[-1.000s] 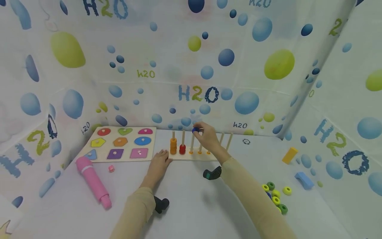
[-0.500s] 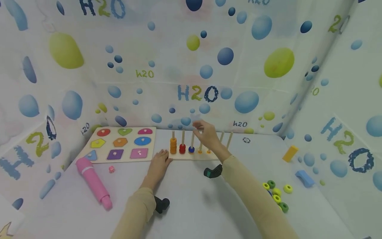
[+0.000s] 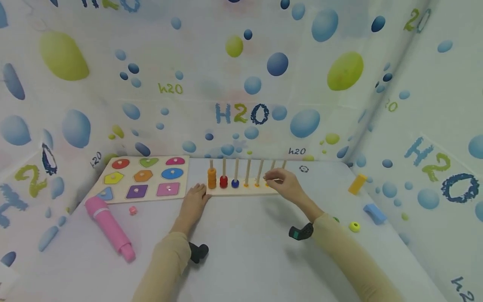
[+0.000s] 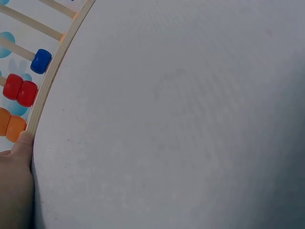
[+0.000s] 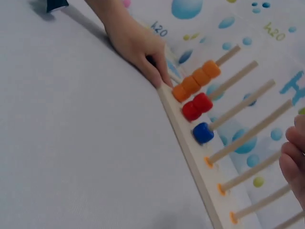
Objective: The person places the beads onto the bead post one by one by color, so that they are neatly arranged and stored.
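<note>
"Table (image 3: 234, 256) first, white, with a spotted cloth (image 3: 203, 54) behind. What's the biggest thing on it?"

"The board (image 3: 153, 188), far left, set with coloured shapes."

"And the rack (image 3: 241, 191)?"

"Far middle, just right of the board: upright pegs (image 3: 247, 173) on a flat base. It looks wooden, so I'd expect it stiff and fairly light, liable to slide on that smooth top. I'd hold it by one end of the base; the pegs are thin and look easier to strain."

"Next down?"

"The pink tube (image 3: 109, 228), slanting at the left, nearer than the board."

"Hands?"

"Left hand (image 3: 193, 204) rests at the rack's left end, fingers mostly straight, thumb against the near corner. Right hand (image 3: 287, 184) is by the right-hand pegs, fingers loosely bent, gap to the thumb narrow. I see nothing held in it; whether it touches a peg I can't tell."

"Smaller still?"

"At the right, a yellow block (image 3: 357, 183), and nearer, a blue block (image 3: 375, 213)."

"Beads?"

"On the rack, from the left: orange beads (image 5: 193, 85), two red beads (image 5: 204, 102), one blue bead (image 5: 203, 133). A yellow bead (image 3: 354, 227) lies at the right. They're probably hard, light and slick; I'd pinch one across its sides, hole kept free."
</note>
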The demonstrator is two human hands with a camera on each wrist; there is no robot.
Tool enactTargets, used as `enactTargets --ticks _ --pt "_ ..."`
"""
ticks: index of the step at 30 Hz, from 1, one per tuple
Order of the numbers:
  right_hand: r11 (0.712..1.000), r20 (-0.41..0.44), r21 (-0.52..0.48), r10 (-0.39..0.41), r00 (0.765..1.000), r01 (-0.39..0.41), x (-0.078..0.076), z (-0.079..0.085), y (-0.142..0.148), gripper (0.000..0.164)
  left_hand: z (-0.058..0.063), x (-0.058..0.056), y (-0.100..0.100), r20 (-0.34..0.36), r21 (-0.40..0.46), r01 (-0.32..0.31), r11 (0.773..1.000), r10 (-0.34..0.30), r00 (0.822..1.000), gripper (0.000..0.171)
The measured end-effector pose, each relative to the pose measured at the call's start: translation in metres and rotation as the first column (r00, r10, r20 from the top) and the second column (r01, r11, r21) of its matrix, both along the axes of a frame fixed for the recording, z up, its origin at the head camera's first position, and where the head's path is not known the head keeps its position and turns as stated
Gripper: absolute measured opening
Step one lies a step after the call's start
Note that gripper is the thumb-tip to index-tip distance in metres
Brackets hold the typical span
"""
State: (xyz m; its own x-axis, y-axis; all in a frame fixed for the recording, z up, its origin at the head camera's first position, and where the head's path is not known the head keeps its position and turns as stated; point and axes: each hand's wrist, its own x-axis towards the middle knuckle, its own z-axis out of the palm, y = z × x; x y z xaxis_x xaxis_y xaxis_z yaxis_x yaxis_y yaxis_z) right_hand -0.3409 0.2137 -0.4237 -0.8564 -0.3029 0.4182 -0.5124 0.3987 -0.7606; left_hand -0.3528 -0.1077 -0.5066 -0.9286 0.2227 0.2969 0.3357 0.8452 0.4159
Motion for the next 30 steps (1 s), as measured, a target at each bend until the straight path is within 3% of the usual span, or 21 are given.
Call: enactTargets --ticks 7,11,16,19,23,30 --pt "0.994 0.124 0.04 0.097 0.988 -0.102 0.035 -0.002 0.046 0.023 0.003 -0.003 -0.002 0.014 0.024 -0.009 1.0 0.008 1.0 0.048" --pt "0.987 0.205 0.074 0.123 0.971 -0.14 0.051 -0.018 0.077 0.023 0.006 -0.003 -0.002 0.032 0.01 -0.016 1.0 0.016 0.999 0.049" --pt "0.985 0.241 0.148 0.056 0.969 -0.094 0.067 -0.047 0.115 0.023 0.006 -0.003 -0.001 0.041 0.004 -0.013 1.0 0.012 0.999 0.048" --pt "0.974 0.254 0.212 0.018 0.967 -0.074 0.08 -0.055 0.129 0.026 0.003 -0.003 0.0 0.04 0.006 -0.006 1.0 0.006 0.999 0.048" --pt "0.954 0.26 0.288 0.002 0.966 -0.079 0.093 -0.057 0.135 0.032 0.002 -0.002 0.0 0.041 0.005 -0.005 1.0 0.005 0.999 0.048" --pt "0.93 0.232 0.362 -0.022 0.972 -0.065 0.101 -0.059 0.131 0.032 0.001 -0.001 0.0 0.049 0.015 -0.001 1.0 0.001 0.999 0.048"
